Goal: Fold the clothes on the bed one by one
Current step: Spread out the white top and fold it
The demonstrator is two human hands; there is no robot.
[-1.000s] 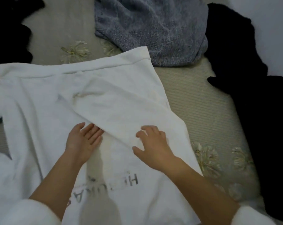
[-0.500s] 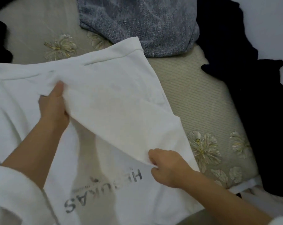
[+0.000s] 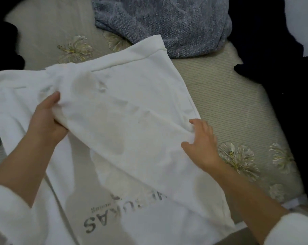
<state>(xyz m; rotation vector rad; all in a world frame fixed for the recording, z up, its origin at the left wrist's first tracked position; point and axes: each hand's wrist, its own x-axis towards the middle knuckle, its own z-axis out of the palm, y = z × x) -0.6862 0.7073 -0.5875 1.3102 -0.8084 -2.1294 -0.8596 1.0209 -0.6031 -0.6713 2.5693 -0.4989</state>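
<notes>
White shirt (image 3: 132, 121) lies spread on the bed (image 3: 229, 103), centre-left of view, print (image 3: 114, 214) toward the person. Its right side is turned over as a diagonal flap.

Changes over the last second:
- Left hand (image 3: 47, 119) went from resting flat on the flap edge to gripping the flap's upper-left end, thumb on top and fingers under. It holds that end slightly raised.
- Right hand (image 3: 202, 140) was pinching the flap's lower edge half a second ago. It has let go and moved up to the right-hand fold line. Fingers are spread, tips pressing into the cloth, thumb flat. I see nothing pinched there.
- The flap now reaches further across, and its lower edge veils the last letters of the print.

My read: first side fold is in progress, with the right hand pinning the crease while the left tensions the flap. The flap is still rumpled near the left thumb, so it isn't laid flat yet.

Still waiting: grey knit (image 3: 163, 23) touching the shirt's far corner, and black clothes (image 3: 282, 85) along the right. So the task is at an early stage.
</notes>
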